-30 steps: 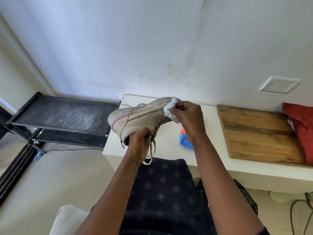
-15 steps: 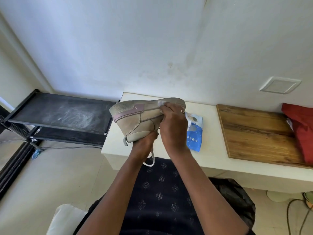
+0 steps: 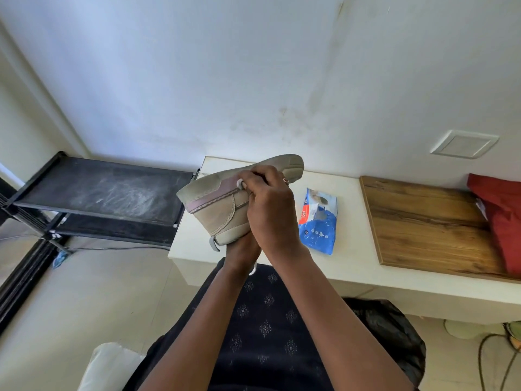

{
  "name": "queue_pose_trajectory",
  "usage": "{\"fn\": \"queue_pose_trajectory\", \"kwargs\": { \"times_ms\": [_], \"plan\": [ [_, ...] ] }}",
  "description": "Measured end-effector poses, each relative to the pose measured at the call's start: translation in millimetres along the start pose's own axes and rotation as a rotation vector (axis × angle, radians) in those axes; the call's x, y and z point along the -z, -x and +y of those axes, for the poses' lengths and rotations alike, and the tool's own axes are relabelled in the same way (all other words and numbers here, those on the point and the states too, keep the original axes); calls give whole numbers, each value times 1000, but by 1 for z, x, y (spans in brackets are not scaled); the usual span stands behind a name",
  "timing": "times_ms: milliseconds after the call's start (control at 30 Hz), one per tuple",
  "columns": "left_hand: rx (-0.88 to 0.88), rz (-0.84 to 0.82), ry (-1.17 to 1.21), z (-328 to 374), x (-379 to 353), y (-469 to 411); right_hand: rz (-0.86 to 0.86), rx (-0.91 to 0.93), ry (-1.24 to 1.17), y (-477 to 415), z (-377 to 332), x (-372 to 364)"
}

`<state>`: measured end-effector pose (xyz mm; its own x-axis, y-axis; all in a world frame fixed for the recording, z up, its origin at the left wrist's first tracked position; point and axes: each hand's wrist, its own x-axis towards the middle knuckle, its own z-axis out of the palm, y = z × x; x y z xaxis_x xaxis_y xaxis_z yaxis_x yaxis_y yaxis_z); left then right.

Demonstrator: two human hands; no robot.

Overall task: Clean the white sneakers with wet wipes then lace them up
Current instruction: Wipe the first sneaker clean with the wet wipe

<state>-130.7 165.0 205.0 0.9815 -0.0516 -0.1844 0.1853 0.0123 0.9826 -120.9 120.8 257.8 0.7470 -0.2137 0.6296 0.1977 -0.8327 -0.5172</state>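
The right hand has slid its wipe from the toe toward the heel of the sneaker, gripped at frame centre by the left hand above the surface. Cleaning appears under way; lacing remains, the pack beside.

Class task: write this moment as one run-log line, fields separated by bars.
step: wiping | left hand: holds sneaker from below | right hand: presses wet wipe on pink trim | wipes pack: on table
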Motion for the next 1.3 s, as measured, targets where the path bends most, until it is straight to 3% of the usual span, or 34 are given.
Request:
{"fn": "queue_pose_trajectory", "kwargs": {
  "times_ms": [200, 433, 500, 600, 700, 867, 1000, 1067, 1300],
  "plan": [
    [-44, 56, 90, 5, -8, 13, -27, -99, 130, -14, 30, -8],
    [250, 41, 198, 0, -9, 15, 23, -230, 249, -29, 66, -2],
    [240, 80, 202, 0, -8, 14, 21, -283, 219, -31, 72, -1],
    [129, 139, 101, 2, -7, 10, 49, -252, 175, -26, 65, -5],
    [157, 85, 19, -3, -6, 13, 4, -217, 176, -20, 57, -9],
    [210, 138, 54, -7, 0, 9, -21, -165, 113, -14, 47, -8],
    [41, 106, 88, 9, -3, 14, -71, -89, 49, -10, 29, -7],
    [39, 106, 89, 6, -6, 15, -81, -89, 2, -9, 18, -8],
    [119, -10, 55, 4, -1, 19, 78, -137, -136, 1, -6, -8]
  ]
}}
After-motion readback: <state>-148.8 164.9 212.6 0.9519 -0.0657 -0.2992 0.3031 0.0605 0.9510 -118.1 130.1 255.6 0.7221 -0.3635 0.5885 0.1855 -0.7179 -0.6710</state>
